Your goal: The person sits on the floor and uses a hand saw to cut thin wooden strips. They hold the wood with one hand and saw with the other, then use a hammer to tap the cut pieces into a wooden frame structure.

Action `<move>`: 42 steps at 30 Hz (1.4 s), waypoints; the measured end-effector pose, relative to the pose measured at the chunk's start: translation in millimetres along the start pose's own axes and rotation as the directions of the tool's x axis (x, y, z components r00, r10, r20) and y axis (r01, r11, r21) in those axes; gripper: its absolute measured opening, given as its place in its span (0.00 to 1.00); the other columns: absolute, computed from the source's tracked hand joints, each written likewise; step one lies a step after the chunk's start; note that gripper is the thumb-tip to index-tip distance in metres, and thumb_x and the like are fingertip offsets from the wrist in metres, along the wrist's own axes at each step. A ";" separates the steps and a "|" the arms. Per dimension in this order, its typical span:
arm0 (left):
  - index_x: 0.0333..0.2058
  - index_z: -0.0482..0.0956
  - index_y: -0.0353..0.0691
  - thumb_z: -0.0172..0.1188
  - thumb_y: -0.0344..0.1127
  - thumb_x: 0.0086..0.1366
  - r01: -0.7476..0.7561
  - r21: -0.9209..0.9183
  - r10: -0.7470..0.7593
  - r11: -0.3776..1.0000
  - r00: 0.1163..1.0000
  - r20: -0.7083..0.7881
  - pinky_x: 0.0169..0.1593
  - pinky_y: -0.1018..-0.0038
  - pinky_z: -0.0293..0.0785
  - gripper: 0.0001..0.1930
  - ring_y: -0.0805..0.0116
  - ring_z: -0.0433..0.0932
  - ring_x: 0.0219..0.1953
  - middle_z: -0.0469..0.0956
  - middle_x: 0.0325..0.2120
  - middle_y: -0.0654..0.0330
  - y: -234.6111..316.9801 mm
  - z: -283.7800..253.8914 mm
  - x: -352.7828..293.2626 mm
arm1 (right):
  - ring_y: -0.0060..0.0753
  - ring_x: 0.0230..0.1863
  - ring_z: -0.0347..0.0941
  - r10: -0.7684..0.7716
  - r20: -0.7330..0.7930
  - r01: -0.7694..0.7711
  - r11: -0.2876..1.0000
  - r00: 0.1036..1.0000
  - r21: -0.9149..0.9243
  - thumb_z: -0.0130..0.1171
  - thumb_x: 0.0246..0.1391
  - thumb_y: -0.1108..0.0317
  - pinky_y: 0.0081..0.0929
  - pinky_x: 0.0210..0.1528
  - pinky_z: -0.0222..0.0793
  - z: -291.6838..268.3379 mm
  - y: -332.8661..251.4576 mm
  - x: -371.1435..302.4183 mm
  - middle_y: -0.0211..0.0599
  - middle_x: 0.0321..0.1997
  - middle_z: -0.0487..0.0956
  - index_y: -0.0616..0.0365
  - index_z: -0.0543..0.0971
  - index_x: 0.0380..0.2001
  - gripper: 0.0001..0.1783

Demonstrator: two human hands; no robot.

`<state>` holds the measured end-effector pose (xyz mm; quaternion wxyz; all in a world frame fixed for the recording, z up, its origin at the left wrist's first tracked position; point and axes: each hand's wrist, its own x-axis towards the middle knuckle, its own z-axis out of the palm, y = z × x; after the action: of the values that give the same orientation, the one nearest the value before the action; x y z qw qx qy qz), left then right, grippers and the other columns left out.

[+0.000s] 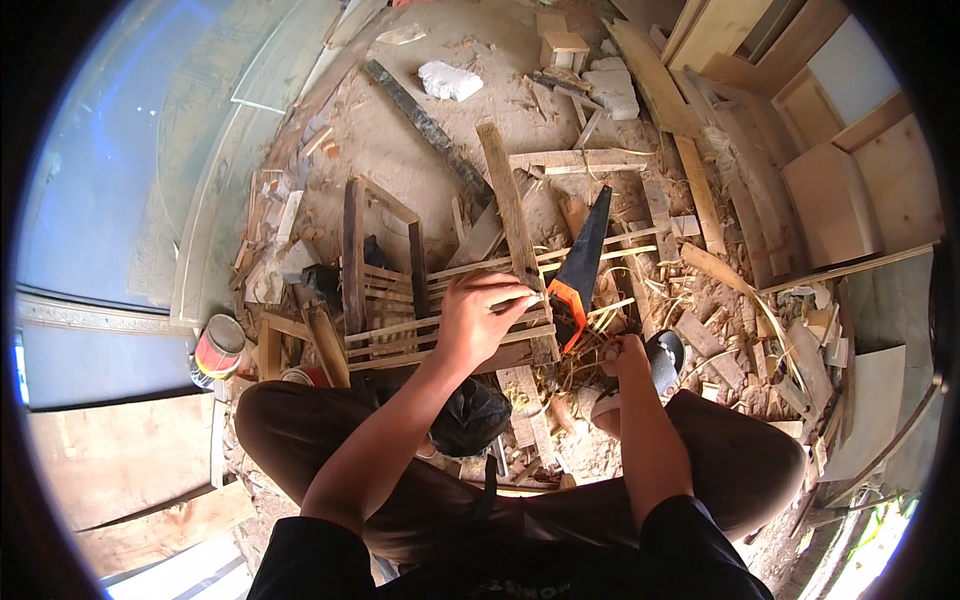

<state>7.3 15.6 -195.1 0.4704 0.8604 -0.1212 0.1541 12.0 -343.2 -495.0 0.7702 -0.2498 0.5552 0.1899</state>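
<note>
My left hand is closed in a pinch over a wooden frame, beside its tall post. Whatever its fingertips hold is too small to name. Under and around that hand run several thin pale slats, laid across the frame. My right hand is closed near my shoe, its grip partly hidden; I cannot make out what is in it. Between the hands, a handsaw rests on the wood, black blade pointing away and orange handle toward me.
Offcuts and shavings cover the ground. A dark beam and a white block lie farther off. To the left stand a paint can and glass-like sheets. A black plastic bag sits between my legs. Wooden panels lean at right.
</note>
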 end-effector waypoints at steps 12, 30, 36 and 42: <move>0.35 0.90 0.38 0.73 0.32 0.60 -0.022 -0.013 0.022 1.000 1.000 -0.014 0.41 0.69 0.81 0.06 0.60 0.86 0.34 0.88 0.35 0.57 0.0 1.2 -1.6 | 0.23 0.16 0.67 -0.828 0.219 0.842 0.444 0.516 -0.306 0.59 0.63 0.70 0.24 0.17 0.64 80.8 42.7 -199.2 0.30 0.22 0.73 0.59 0.75 0.33 0.06; 0.32 0.90 0.37 0.74 0.30 0.58 -0.057 -0.025 0.056 0.998 0.997 -0.044 0.39 0.67 0.82 0.05 0.60 0.87 0.32 0.88 0.32 0.57 0.6 1.2 1.2 | 0.32 0.24 0.74 -0.227 0.944 0.729 -0.600 0.241 -0.330 0.58 0.70 0.68 0.33 0.29 0.70 175.4 -1.3 -436.6 0.48 0.28 0.81 0.66 0.80 0.52 0.14; 0.31 0.90 0.37 0.74 0.30 0.57 -0.050 -0.003 0.049 0.999 0.997 -0.060 0.38 0.67 0.83 0.05 0.57 0.86 0.31 0.87 0.31 0.56 2.9 -2.4 0.0 | 0.58 0.34 0.83 -0.074 0.923 0.758 -0.549 0.377 -0.353 0.59 0.66 0.75 0.40 0.36 0.75 174.4 33.1 -414.2 0.61 0.35 0.82 0.68 0.78 0.56 0.17; 0.33 0.90 0.38 0.74 0.29 0.57 0.004 -0.034 -0.005 0.999 1.000 -0.022 0.39 0.66 0.82 0.05 0.56 0.86 0.33 0.88 0.33 0.55 0.4 -1.9 -0.9 | 0.59 0.33 0.82 -0.112 0.902 0.751 -0.516 0.418 -0.412 0.59 0.67 0.73 0.40 0.35 0.74 178.2 37.4 -401.7 0.62 0.32 0.81 0.70 0.78 0.55 0.16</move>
<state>6.1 17.1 -194.1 0.4864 0.8509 -0.1168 0.1603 1.1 -213.1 -73.8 0.3752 -0.8938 -0.1870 0.1591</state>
